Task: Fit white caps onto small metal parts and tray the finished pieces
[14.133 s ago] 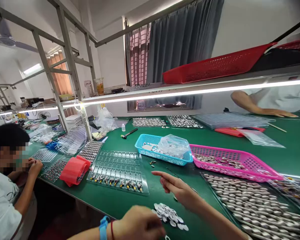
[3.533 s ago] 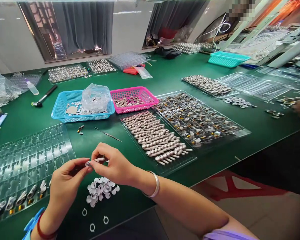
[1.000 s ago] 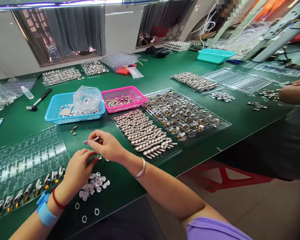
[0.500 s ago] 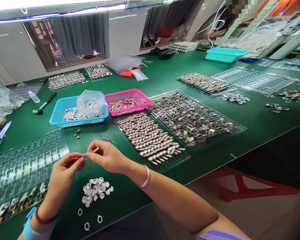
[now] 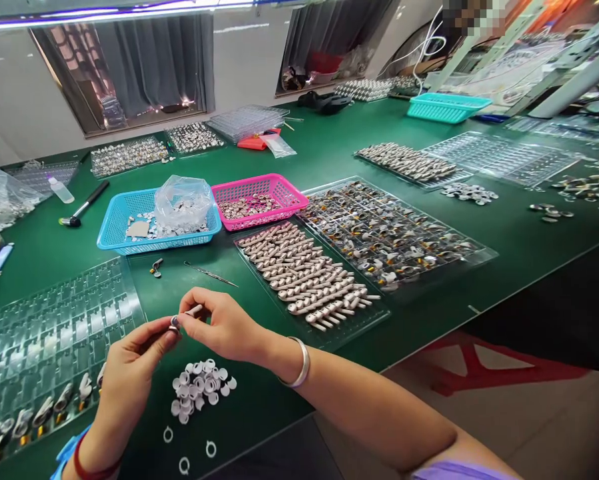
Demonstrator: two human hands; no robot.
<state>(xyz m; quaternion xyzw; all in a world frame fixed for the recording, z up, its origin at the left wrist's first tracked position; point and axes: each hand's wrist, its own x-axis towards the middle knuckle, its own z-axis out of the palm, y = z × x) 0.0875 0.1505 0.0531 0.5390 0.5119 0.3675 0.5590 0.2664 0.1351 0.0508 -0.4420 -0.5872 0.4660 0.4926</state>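
Observation:
Over the front of the green table, my left hand (image 5: 132,370) and my right hand (image 5: 224,325) meet, fingertips nearly touching. Between my right thumb and fingers is a pale earbud shell (image 5: 194,311), its stem poking out. At its round end, my left thumb and forefinger pinch a small round earbud part (image 5: 174,324), mostly covered by the fingertips. Just below lies a heap of white discs (image 5: 199,389) with a few thin white rings (image 5: 210,449) nearby. To the right, a clear tray holds rows of pale earbud shells (image 5: 299,270).
Behind my hands stand a blue basket (image 5: 110,223) with a plastic bag and a pink basket (image 5: 304,199) of small parts. Tweezers (image 5: 212,273) and a loose earbud piece (image 5: 156,268) lie closer. A clear slotted tray (image 5: 54,313) is at left, a filled tray (image 5: 389,233) at right.
Both hands have shifted slightly down and right in the view, along with much of the near table. More of the round part shows between the fingertips.

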